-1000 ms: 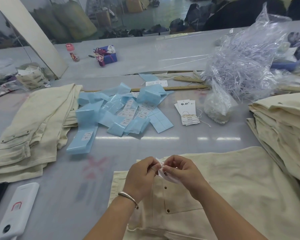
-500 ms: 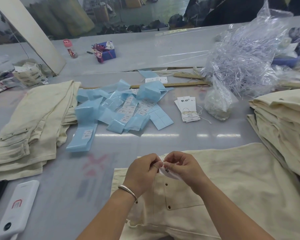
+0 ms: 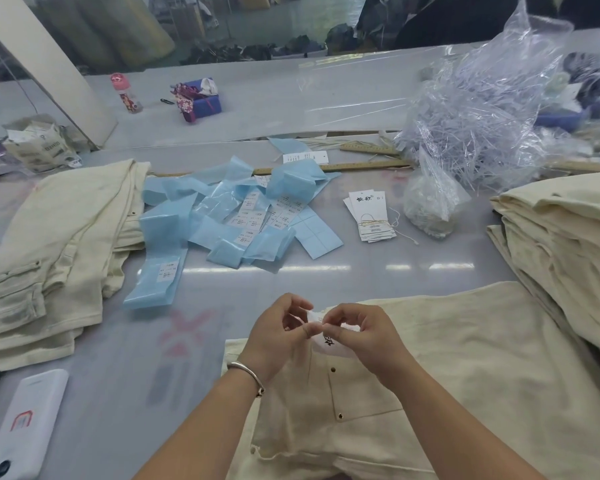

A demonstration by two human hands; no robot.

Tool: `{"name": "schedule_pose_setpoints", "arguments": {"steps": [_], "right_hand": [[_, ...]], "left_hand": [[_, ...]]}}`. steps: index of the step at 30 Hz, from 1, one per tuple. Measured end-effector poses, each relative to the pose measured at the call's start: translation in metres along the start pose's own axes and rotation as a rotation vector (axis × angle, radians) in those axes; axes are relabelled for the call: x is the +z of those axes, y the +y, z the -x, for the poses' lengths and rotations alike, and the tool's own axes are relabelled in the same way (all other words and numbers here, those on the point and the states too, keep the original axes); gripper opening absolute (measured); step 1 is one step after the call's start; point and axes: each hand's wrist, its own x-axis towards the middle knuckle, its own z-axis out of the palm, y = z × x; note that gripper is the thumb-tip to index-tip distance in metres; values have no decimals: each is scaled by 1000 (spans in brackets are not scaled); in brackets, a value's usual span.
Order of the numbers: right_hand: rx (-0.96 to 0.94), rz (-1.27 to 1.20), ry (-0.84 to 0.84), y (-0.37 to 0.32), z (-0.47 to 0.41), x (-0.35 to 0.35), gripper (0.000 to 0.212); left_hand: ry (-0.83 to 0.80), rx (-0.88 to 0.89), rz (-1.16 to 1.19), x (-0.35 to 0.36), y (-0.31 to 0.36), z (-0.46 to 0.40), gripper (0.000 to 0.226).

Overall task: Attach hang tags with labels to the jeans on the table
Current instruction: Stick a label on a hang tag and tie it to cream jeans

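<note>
Cream jeans (image 3: pixel 465 368) lie flat in front of me on the grey table (image 3: pixel 125 341). Above their waistband, a white hang tag (image 3: pixel 329 344) with black characters is held between both hands. My left hand (image 3: pixel 278 337) and my right hand (image 3: pixel 357 334) meet fingertip to fingertip, pinching the tag's string at its top. The string itself is too thin to see. A small stack of spare hang tags (image 3: pixel 369 216) with strings lies in the middle of the table.
Blue label backing strips with white stickers (image 3: pixel 236 216) are scattered mid-table. Folded cream jeans (image 3: pixel 49 244) sit left, a taller stack (image 3: pixel 561 244) right. A clear plastic bag of strips (image 3: pixel 482 109), wooden rulers (image 3: pixel 361 166), and a white power bank (image 3: pixel 25 427) are also here.
Both hands have stayed together over the waistband, with the fingers shifting slightly at the tag's top. The view has tilted a little; nothing else on the table moved.
</note>
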Motion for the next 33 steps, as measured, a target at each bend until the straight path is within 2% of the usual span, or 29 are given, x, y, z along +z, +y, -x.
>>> {"name": "schedule_pose_setpoints", "arguments": {"steps": [5,7,9,12,14,17,19,20,23,26,28,30,31,33], "right_hand": [[2,-30,49,-3,-5,9,13],[22,43,37,-2,-3,6,9],[64,206,47,1,3,0,3],[157,406,195,9,26,-15,14],[218,503,369,13,51,-26,14],[412,786,591,15,93,-47,9],[667,965,677,16,127,-61,21],[802,976,712,17,145,-66,25],[1054,835,722,20,185,-65,40],[1091,663,798,24,198,-48,42],[1016,441,909,26,196,-34,36],[878,158,971,24,190,-22,30],[806,19,973,21,185,-16,36],[721,-168,948,14,176,-1,63]], "left_hand": [[7,24,-6,-1,-4,-2,25],[-33,40,-142,-5,-4,-5,28],[-95,99,-384,-8,-2,-12,36],[-114,203,-537,3,6,-29,33],[-148,181,-586,19,11,-46,32],[-302,60,-723,46,7,-71,48],[-412,14,-764,66,4,-79,44],[-456,33,-805,75,2,-82,39],[-530,58,-816,91,-1,-85,55],[-580,-50,-667,93,2,-83,58],[-704,-156,-596,94,0,-82,53],[-925,-382,-430,89,-2,-78,50],[-1021,-473,-337,84,-2,-74,53],[-1110,-563,-201,73,0,-66,58]]}}
